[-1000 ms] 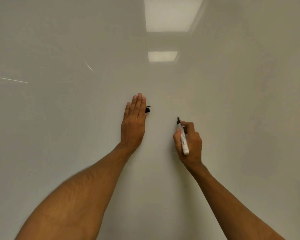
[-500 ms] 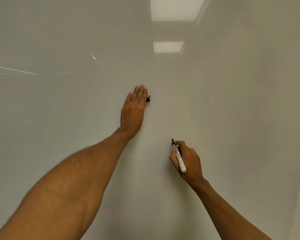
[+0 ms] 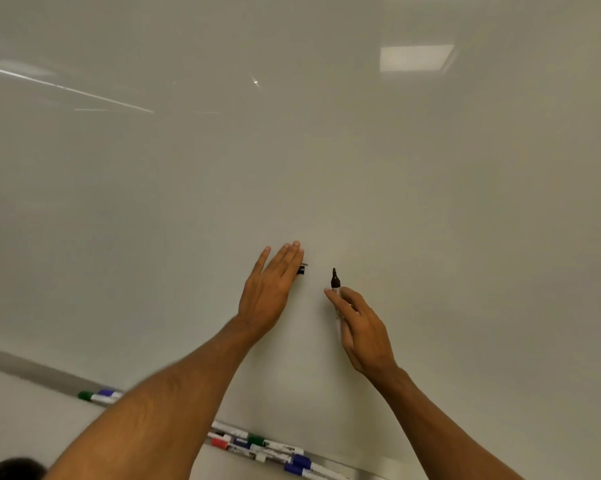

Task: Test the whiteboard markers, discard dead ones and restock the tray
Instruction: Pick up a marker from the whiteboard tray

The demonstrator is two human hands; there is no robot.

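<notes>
My right hand (image 3: pixel 359 327) grips an uncapped white marker (image 3: pixel 336 285) with a black tip pointing up, held close to the whiteboard (image 3: pixel 465 202). My left hand (image 3: pixel 269 289) lies flat against the board with fingers straight, and the black cap (image 3: pixel 301 269) peeks out from under its fingertips. No ink mark shows on the board near the tip. Along the board's lower edge runs the tray (image 3: pixel 354 471), holding several markers (image 3: pixel 257 445) with red, green and blue caps. Two more markers (image 3: pixel 100 396), green and blue capped, lie further left on the tray.
Ceiling lights reflect in the glossy board at the top right. A dark rounded shape (image 3: pixel 11 469) sits at the bottom left corner. The wall below the tray is plain.
The view has tilted down, bringing the tray and its markers into sight. My right hand has turned the marker tip upward beside the left hand, which stays flat on the board.
</notes>
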